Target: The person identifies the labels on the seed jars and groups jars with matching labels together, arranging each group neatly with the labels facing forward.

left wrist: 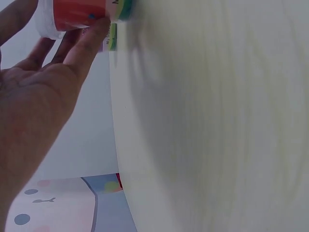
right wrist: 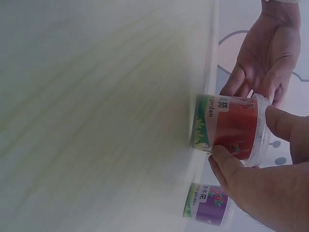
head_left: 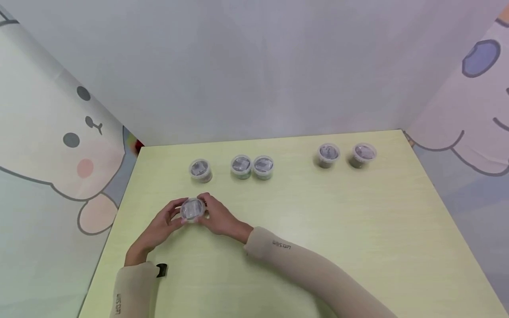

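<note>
Both hands hold one round plastic tub (head_left: pixel 192 209) with a clear lid, at the left part of the table. Its label is red with a green band at the base, and "garden" is readable on the tub (right wrist: pixel 236 128) in the right wrist view. My left hand (head_left: pixel 161 227) has its thumb and fingers around the left side. From the opposite side, my right hand (head_left: pixel 218 216) grips it with the thumb by the lid rim (right wrist: pixel 263 130) and fingers along the label. In the left wrist view, the tub (left wrist: pixel 79 14) is cut off by the top edge.
Behind the hands stands a lidded tub (head_left: pixel 200 170), with two more, a tub (head_left: pixel 241 166) and its neighbour (head_left: pixel 263 167), side by side. Farther right are another tub (head_left: pixel 328 154) and the rightmost tub (head_left: pixel 363 153). A purple-labelled tub (right wrist: pixel 207 203) shows in the right wrist view. Walls surround the table (head_left: pixel 318 229).
</note>
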`<state>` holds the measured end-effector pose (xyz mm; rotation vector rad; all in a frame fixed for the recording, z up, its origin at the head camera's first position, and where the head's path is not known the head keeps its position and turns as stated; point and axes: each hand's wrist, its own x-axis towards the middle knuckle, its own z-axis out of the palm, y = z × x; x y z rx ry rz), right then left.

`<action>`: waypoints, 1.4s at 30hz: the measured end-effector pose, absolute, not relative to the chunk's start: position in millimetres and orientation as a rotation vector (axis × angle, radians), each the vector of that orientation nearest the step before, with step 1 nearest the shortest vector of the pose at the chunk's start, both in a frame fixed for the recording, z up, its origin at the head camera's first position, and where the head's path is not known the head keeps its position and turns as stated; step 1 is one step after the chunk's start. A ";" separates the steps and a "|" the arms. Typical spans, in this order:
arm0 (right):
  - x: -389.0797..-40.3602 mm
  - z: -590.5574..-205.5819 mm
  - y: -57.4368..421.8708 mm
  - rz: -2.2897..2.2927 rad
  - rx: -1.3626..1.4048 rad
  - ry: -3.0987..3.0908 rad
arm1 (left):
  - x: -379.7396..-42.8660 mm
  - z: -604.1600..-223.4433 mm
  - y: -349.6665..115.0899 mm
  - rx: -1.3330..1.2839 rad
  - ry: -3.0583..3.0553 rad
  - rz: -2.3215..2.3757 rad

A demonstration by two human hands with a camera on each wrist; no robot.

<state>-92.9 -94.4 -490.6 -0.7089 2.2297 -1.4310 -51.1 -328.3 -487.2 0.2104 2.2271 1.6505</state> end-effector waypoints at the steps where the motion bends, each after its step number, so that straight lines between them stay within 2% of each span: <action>1: -93.0 -490.3 -94.6 -1.431 -0.709 2.232 | -51.3 -486.8 -328.1 0.204 2.227 1.650; 13: -87.0 -487.2 -84.7 -1.382 -0.657 2.257 | -49.0 -484.9 -321.0 0.217 2.335 1.623; 21: -88.7 -478.5 -42.3 -1.497 -0.574 2.158 | -45.1 -466.8 -309.0 0.305 2.574 1.636; 34: -93.3 -464.3 35.1 -1.698 -0.544 2.083 | -45.9 -441.9 -272.8 0.637 2.581 1.789; 42: -94.8 -459.3 69.7 -1.753 -0.529 2.105 | -48.2 -437.3 -240.2 0.634 2.482 1.731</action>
